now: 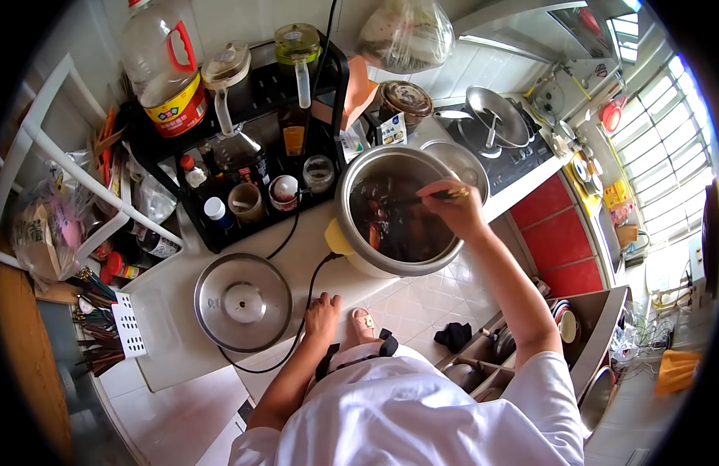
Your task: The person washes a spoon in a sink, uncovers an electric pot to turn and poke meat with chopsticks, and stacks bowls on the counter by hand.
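Observation:
My right hand point(456, 206) is closed around dark chopsticks point(410, 200) with gold-marked ends. Their tips reach into the dark liquid point(398, 233) inside a round electric cooker pot point(439, 260), where reddish-brown pieces show at the surface. The food's kind is hard to make out. My left hand point(323, 316) rests on the counter's front edge, holding nothing, its fingers slightly apart and bent. Close by on its left lies a round metal lid point(243, 301) with a pale centre. A black power cord point(308, 299) runs between lid and hand up to the cooker.
A black rack point(243, 206) with bottles and jars stands behind the lid. Right of the cooker are another metal lid point(456, 161) and a stove with a wok point(499, 116). Below my right arm, a drawer point(600, 342) of dishes is pulled out.

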Motion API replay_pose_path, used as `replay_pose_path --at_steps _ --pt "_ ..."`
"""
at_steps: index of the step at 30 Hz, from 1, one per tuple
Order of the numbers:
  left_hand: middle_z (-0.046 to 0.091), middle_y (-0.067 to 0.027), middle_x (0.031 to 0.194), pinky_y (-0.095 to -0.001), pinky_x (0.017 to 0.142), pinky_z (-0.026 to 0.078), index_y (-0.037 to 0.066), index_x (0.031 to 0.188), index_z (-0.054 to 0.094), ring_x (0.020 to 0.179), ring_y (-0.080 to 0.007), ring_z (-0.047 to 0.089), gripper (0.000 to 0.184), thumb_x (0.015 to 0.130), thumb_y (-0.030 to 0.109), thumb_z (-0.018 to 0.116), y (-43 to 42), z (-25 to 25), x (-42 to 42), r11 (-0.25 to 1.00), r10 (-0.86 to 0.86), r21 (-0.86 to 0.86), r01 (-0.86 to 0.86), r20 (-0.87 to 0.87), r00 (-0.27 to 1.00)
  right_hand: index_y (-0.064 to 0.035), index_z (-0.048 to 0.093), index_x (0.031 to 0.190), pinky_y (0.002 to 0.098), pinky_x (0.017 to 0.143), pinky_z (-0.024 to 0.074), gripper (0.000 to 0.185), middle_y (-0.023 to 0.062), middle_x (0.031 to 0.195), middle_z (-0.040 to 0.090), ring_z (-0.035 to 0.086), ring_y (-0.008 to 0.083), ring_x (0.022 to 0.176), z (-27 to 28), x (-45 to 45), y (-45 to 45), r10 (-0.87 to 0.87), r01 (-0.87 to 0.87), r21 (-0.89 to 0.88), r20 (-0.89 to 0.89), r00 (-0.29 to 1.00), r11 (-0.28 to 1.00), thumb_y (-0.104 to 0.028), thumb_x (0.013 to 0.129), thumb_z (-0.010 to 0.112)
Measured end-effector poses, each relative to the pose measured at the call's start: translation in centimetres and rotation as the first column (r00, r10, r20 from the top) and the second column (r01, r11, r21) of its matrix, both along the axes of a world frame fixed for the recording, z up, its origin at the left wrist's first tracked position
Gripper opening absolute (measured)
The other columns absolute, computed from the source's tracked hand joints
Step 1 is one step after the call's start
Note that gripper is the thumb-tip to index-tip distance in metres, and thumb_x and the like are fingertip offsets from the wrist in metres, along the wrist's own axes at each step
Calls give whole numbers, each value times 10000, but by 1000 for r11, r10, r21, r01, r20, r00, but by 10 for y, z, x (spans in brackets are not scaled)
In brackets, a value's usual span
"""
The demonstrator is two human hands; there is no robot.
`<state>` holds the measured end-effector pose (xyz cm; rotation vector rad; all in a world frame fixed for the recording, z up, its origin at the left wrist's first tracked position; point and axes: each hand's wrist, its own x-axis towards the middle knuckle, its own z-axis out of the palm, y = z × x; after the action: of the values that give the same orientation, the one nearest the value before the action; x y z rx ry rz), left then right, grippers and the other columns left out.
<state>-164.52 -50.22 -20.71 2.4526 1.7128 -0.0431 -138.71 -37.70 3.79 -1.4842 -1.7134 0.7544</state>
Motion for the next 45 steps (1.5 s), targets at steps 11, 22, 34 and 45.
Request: replay_pose_path --at_steps 11,22,34,45 --pt "529 -128 931 -389 666 521 94 960 468 790 -287 619 164 802 84 511 2 0 -4 996 16 -93 -4 136 991 -109 698 859 306 736 481 143 85 893 642 625 210 800 -18 15 15 -251 227 121 251 935 966 -52 732 665" --pt "528 -133 917 -386 664 514 89 937 484 772 -292 612 168 780 92 544 2 -10 -8 995 -16 -93 33 186 982 -36 653 959 203 576 457 163 27 783 613 560 64 672 26 42 -25 -212 218 71 -76 974 973 -50 797 644" --pt "524 -135 913 -407 662 497 100 927 483 766 -316 601 303 693 86 675 3 -22 -8 997 13 -79 7 245 970 -12 659 936 216 594 467 139 25 812 621 565 77 670 8 49 -2 -205 203 -74 -12 979 976 -85 822 627" --pt "525 -139 916 -420 671 486 111 930 493 785 -320 594 302 693 73 677 4 -17 -9 992 44 -123 -10 277 960 -40 690 837 239 558 488 101 46 733 645 603 103 623 1 44 24 -162 163 -151 21 987 975 -46 753 634"
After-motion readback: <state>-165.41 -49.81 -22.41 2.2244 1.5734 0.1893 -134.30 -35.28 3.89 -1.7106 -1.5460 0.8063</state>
